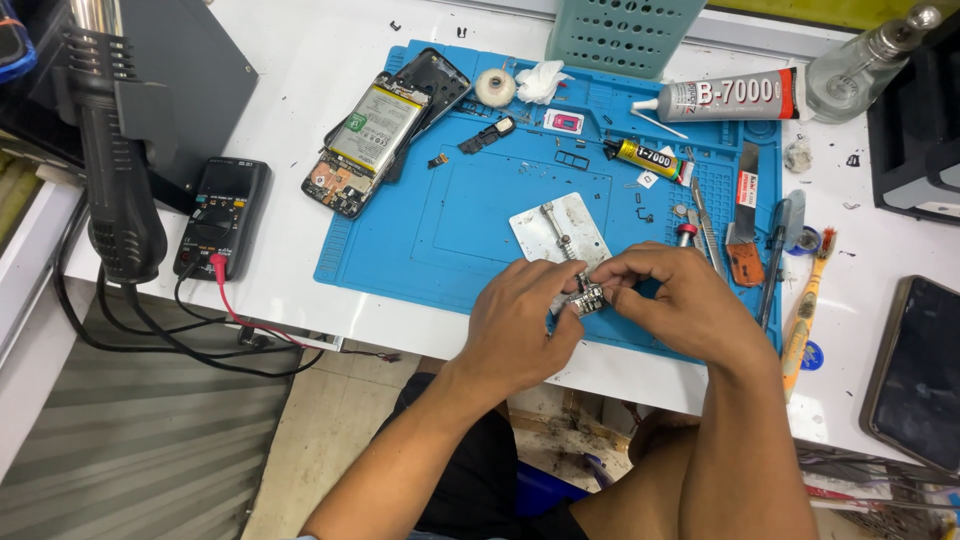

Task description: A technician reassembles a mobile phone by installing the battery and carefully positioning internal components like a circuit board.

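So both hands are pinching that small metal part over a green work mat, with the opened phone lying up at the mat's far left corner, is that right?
Not quite: the work mat is blue, not green, as the head view shows. The rest holds: the left hand and right hand together pinch the small metal part over it, and the opened phone lies at its far left corner.

A white table (300, 110) carries a blue work mat (420, 240), which fills its middle. Left of the mat lies a black multimeter (222, 215) with a red lead; beyond that stands a dark box (190, 90). Behind the mat sits a green perforated basket (620, 35). Right of the mat lie a toothbrush (808, 300) and a dark phone (918, 372).
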